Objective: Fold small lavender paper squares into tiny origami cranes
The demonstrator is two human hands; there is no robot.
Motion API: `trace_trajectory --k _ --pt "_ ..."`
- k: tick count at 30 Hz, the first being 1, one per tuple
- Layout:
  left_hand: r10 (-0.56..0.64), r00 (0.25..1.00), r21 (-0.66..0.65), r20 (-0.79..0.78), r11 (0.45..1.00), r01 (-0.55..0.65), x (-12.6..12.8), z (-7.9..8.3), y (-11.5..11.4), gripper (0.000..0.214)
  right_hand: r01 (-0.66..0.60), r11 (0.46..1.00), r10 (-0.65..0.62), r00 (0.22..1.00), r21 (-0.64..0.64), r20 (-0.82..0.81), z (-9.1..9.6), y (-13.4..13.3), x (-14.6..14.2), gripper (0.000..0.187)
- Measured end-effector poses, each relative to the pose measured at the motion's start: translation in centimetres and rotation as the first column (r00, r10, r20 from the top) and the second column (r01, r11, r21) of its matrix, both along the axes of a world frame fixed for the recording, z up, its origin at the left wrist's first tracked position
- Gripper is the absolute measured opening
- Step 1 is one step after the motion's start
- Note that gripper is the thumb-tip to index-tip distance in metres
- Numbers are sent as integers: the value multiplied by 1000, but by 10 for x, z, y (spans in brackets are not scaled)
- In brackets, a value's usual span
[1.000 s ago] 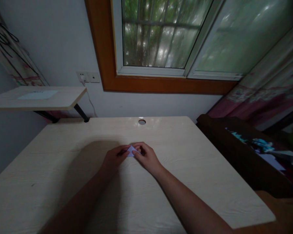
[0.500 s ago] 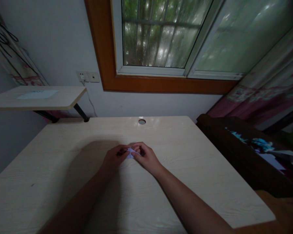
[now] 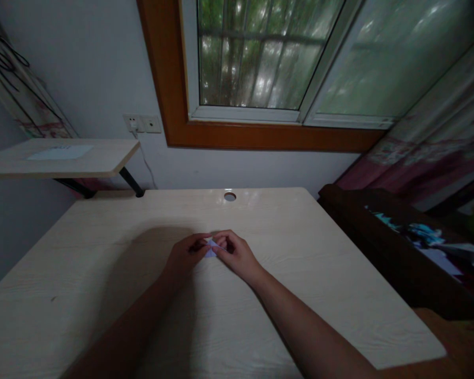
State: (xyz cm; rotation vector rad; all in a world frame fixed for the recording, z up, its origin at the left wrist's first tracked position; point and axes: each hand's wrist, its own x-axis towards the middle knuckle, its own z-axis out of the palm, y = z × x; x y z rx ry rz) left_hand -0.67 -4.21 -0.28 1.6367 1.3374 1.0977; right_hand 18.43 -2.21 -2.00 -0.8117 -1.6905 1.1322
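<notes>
A small piece of folded pale purple paper (image 3: 210,252) is held just over the middle of the desk (image 3: 300,226). From the left, my left hand (image 3: 185,255) pinches it between thumb and fingers. My right hand (image 3: 237,255) grips its right side, the thumb lying on the near face and the fingers curled behind. The two thumbs almost meet on the paper. Much of the paper is covered by my fingers, so its full shape cannot be made out.
A raised shelf (image 3: 114,163) on black legs bears a pale sheet (image 3: 61,152) at the left. A round cable hole (image 3: 229,197) lies near the desk's back edge. To the right stands a dark wooden piece of furniture (image 3: 363,231) with papers and blue items on it.
Both hands stay almost in place with the paper. The thumbs and fingertips have shifted very slightly on it.
</notes>
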Motion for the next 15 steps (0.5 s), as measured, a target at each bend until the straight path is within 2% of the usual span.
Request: trace_trajectory --k 6,15 --pt "-1 1000 -5 29 1000 1 4 -1 0 39 24 999 -26 998 33 62 2 2 0 25" --pt "-76 997 2 30 997 76 6 -1 -4 40 13 995 -23 995 103 100 12 3 2 24"
